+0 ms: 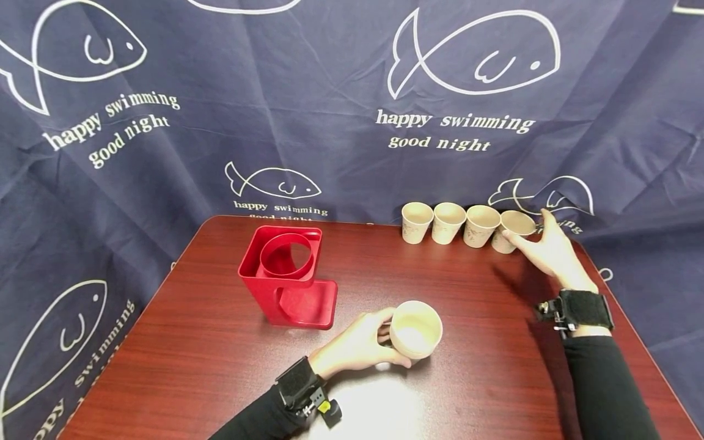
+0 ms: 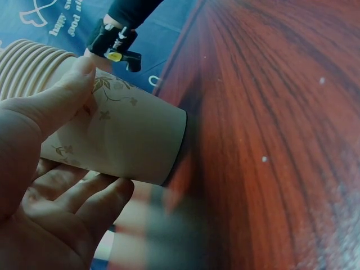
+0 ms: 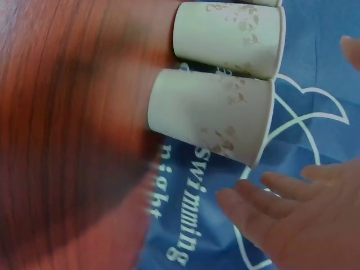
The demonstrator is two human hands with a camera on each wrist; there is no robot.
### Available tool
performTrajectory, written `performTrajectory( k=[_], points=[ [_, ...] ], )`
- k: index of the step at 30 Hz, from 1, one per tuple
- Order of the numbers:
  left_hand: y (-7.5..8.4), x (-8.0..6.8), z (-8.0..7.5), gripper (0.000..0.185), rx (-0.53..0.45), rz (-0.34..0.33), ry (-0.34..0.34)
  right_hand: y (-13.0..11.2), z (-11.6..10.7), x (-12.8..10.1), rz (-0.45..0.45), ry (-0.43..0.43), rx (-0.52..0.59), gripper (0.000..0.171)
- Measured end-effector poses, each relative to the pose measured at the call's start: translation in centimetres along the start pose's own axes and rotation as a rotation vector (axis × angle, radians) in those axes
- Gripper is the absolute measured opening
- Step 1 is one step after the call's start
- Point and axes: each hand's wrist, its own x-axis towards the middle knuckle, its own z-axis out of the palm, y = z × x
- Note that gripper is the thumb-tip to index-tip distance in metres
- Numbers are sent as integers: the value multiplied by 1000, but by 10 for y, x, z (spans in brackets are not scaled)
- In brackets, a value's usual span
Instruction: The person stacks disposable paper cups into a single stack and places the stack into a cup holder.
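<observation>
My left hand (image 1: 357,343) grips a stack of nested paper cups (image 1: 416,330) near the middle front of the table. In the left wrist view the stack (image 2: 129,129) shows several rims at one end and a floral print, its base close over the wood. My right hand (image 1: 552,256) reaches to the back right, thumb and fingers spread around the rightmost paper cup (image 1: 519,223) of a row. From the right wrist, the fingers (image 3: 270,211) stand a little off that cup's rim, and the cup (image 3: 211,115) stands upright on the table.
Several matching paper cups, among them the leftmost cup (image 1: 417,221), stand in a row along the back edge. A red holder (image 1: 275,299) with a round ring on top stands left of centre. A blue fish-print curtain (image 1: 330,91) hangs behind the reddish-brown table (image 1: 181,342).
</observation>
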Motion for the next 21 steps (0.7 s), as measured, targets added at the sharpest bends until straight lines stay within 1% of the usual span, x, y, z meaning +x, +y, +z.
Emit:
performTrajectory(
  k=[2,4,10,14,17,21],
  points=[
    [0,0,0,75,-5,0,-1,1,2,2,33,-9,14,110],
    [1,0,0,75,-7,-1,-2,4,5,4,45,-4,38,108],
    [0,1,-1,74,-11,9,-7,9,14,12,35,10,121,103],
    [0,1,-1,71,-13,25,-11,12,16,20,53,12,137,102],
    [0,1,-1,70,-18,32,-15,14,18,25,46,24,152,98],
    [-1,1,0,71,-35,30,-19,16,21,28,29,46,184,86]
  ],
)
